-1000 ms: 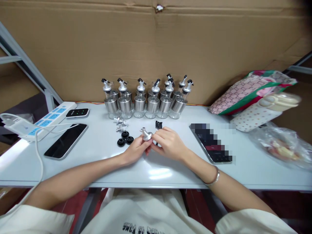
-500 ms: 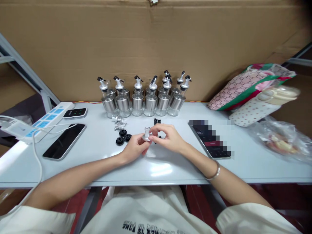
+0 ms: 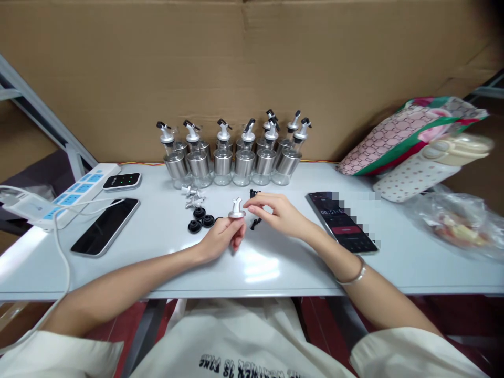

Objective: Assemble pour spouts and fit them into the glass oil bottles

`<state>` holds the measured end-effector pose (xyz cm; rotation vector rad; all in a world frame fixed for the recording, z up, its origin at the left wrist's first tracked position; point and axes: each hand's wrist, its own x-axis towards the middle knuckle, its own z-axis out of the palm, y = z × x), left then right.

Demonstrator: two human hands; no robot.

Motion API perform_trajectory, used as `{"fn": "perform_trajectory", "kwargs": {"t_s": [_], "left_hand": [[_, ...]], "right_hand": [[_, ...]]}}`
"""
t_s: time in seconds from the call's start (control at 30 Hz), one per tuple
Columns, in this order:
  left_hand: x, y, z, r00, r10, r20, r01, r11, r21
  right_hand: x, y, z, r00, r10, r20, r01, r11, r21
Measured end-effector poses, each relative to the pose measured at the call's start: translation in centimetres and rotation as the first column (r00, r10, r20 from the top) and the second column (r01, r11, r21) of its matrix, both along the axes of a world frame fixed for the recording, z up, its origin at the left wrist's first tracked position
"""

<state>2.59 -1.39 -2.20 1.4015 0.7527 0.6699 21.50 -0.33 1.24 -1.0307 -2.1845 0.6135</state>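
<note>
Left hand (image 3: 221, 237) is grasping a spout (image 3: 237, 209), silver, round-flanged, fork-topped, over the middle of the desk (image 3: 157, 226). Spout is pointing up, long axis near vertical. Right hand (image 3: 277, 214) is hovering just right of it, fingers curling; cannot tell whether it is holding anything. Right phone (image 3: 345, 229) is showing "00:51", last digits unclear.

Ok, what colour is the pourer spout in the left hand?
Silver; the pourer spout in the left hand shows best in the head view.

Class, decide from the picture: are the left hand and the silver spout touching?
Touching. The head view shows the left hand holding the silver spout upright by its lower end.
</note>
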Motion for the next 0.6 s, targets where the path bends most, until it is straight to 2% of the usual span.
{"fn": "perform_trajectory", "kwargs": {"t_s": [0.07, 0.2, 0.47, 0.6], "left_hand": [[0.0, 0.0, 0.0, 1.000, 0.007, 0.012, -0.007, 1.000, -0.007], [0.0, 0.1, -0.1, 1.000, 0.002, -0.010, -0.002, 1.000, 0.009], [0.0, 0.2, -0.2, 1.000, 0.004, -0.008, -0.004, 1.000, -0.001], [0.0, 0.2, -0.2, 1.000, -0.002, 0.000, 0.002, 1.000, 0.002]], "right_hand": [[0.8, 0.5, 0.0, 0.991, -0.011, 0.131, 0.005, 0.999, 0.052], [1.6, 0.9, -0.2, 0.960, 0.035, 0.279, -0.041, 0.999, 0.015], [1.1, 0.2, -0.8, 0.902, 0.097, 0.420, -0.131, 0.990, 0.051], [0.8, 0.3, -1.2, 0.906, 0.110, 0.408, -0.152, 0.986, 0.073]]}}
